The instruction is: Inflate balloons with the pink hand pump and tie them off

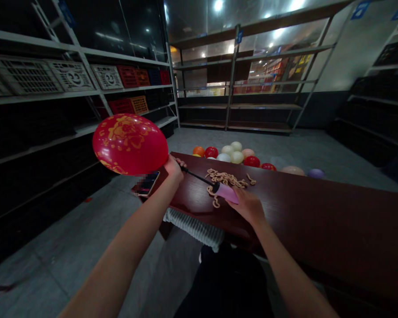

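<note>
A large inflated red balloon (129,143) with gold printing points out to the left. My left hand (175,168) is closed at the balloon's neck, where the black nozzle end of a hand pump meets it. The fingers hide the exact joint. My right hand (248,204) grips the pink body of the balloon pump (226,193), and its black rod reaches toward my left hand. Beneath and behind the pump, a pile of limp beige balloons (230,178) lies on the dark red table (301,198).
A phone (148,183) lies at the table's left end. Several inflated balloons (237,157) in mixed colours sit on the floor beyond the table. A grey ribbed cloth (194,226) hangs at the near edge. Shelves with crates (73,76) stand left; an open rack (232,88) stands behind.
</note>
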